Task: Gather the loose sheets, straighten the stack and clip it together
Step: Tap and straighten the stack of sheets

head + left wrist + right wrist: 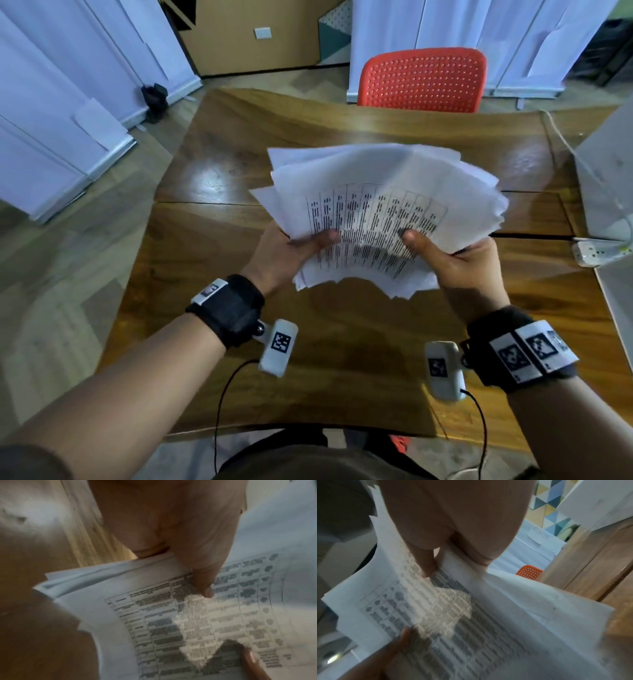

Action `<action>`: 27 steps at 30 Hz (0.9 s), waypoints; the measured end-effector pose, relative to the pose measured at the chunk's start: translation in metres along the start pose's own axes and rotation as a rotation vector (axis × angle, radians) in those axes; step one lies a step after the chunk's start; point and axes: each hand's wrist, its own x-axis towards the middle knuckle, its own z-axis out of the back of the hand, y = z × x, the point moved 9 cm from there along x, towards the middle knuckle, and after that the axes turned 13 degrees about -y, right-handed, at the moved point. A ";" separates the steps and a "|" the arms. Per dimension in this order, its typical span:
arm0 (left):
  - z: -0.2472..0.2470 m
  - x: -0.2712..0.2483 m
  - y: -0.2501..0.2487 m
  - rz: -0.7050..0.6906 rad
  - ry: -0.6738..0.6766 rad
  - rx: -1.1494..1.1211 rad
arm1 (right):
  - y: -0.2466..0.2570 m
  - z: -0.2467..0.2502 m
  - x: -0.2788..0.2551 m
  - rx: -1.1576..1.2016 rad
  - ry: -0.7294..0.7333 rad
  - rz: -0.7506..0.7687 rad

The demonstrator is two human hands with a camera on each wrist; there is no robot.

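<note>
A thick, uneven stack of white sheets [376,192] hangs fanned out above the wooden table [239,164], its top page printed with a table of text. My left hand [291,250] grips the stack's left side, thumb on top and fingers hidden below. My right hand [445,253] grips the right side the same way. In the left wrist view my left hand [180,534] pinches the stack [106,615], thumb on the print. In the right wrist view my right hand [453,520] presses its thumb on the stack [505,601]. No clip shows in any view.
A red perforated chair [424,80] stands at the table's far side. A white power strip [599,251] with a cable lies at the right edge, beside a white box [606,178]. White panels [51,120] lean at the left. Bare tabletop lies below the stack.
</note>
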 end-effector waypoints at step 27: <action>-0.008 0.018 0.024 0.130 -0.054 -0.116 | -0.058 -0.025 0.000 -0.349 -0.028 -0.151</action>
